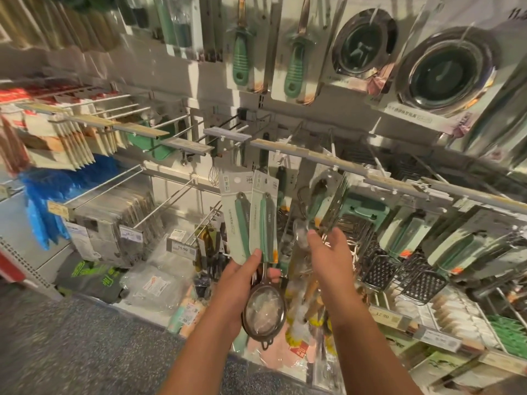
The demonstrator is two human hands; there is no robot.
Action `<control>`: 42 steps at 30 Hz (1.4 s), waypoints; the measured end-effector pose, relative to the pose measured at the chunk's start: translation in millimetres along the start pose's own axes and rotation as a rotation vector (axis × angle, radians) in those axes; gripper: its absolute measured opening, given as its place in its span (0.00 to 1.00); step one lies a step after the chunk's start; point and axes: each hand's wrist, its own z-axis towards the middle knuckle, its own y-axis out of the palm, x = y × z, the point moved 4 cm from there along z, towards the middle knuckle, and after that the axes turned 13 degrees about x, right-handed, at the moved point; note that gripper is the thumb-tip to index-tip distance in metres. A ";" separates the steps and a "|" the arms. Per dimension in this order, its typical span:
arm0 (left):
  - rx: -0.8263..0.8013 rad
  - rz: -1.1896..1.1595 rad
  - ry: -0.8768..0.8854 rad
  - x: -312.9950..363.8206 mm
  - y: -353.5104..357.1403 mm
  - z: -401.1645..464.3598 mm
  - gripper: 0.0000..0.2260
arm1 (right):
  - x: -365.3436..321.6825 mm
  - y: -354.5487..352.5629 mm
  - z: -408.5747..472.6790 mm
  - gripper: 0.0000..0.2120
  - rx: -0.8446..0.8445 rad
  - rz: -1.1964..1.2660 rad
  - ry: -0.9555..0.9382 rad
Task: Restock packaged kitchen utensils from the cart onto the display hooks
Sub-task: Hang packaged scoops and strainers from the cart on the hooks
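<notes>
Head view: two carded strainers (251, 218), green-handled and with round mesh bowls, are held upright at centre frame, card tops pointing up toward the hook rail (322, 155). They are gripped by the left hand (245, 277) low on the cards, thumb across the front and fingers curled round behind the handles; the lower mesh bowl (263, 312) hangs below the palm. This low grip appears chosen to leave the cards' punched tops free for threading onto a hook, though the holes themselves are blurred. The right hand (328, 249) is raised just beside the strainers, fingers loosely extended toward a hanging green-handled package (320, 201); whether it is touched or pinched cannot be told because of motion blur. Judgement: stock already on the hook is probably being steadied or parted so the new cards can be slid on. Around this, graters (399, 269) hang to the right, large steel bowls (445, 72) and green-handled tools (242, 55) on the row above, a small whisk (213, 173) behind, and blue bagged goods (45, 201) far left. Price tags (182, 248) front the lower hooks. Likely obstructions are the crowded neighbouring packages and the label strip fronting the rail. No cart is seen.
</notes>
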 end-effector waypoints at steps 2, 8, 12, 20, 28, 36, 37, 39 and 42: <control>-0.022 -0.015 -0.028 -2.3 1.4 0.5 0.14 | 7.6 3.3 -4.7 0.25 -0.038 0.005 0.042; -0.062 0.078 0.028 -7.0 1.1 6.9 0.17 | 21.9 19.5 -26.0 0.10 -0.163 0.017 0.129; -0.028 0.194 0.101 -7.4 0.4 9.5 0.11 | 28.3 19.0 -32.5 0.17 -0.204 0.067 0.137; 0.021 0.178 0.064 -9.3 -0.6 16.3 0.16 | 28.7 17.2 -34.6 0.09 -0.204 0.161 0.199; 0.042 0.161 0.056 -15.4 4.2 20.8 0.20 | 21.4 0.7 -27.3 0.09 -0.147 0.118 0.083; 0.072 0.271 0.057 -16.2 10.3 17.1 0.23 | 7.3 -8.8 -32.5 0.20 -0.038 0.170 0.020; 0.078 0.281 0.056 -16.4 10.3 17.2 0.24 | 6.1 -9.9 -33.0 0.25 -0.033 0.170 0.028; 0.095 0.313 0.057 -15.8 9.7 16.5 0.25 | 2.9 -13.0 -31.4 0.19 -0.042 0.157 0.011; 0.104 0.350 0.065 -15.7 8.4 17.7 0.27 | 5.0 -18.1 -24.9 0.07 -0.011 0.142 -0.003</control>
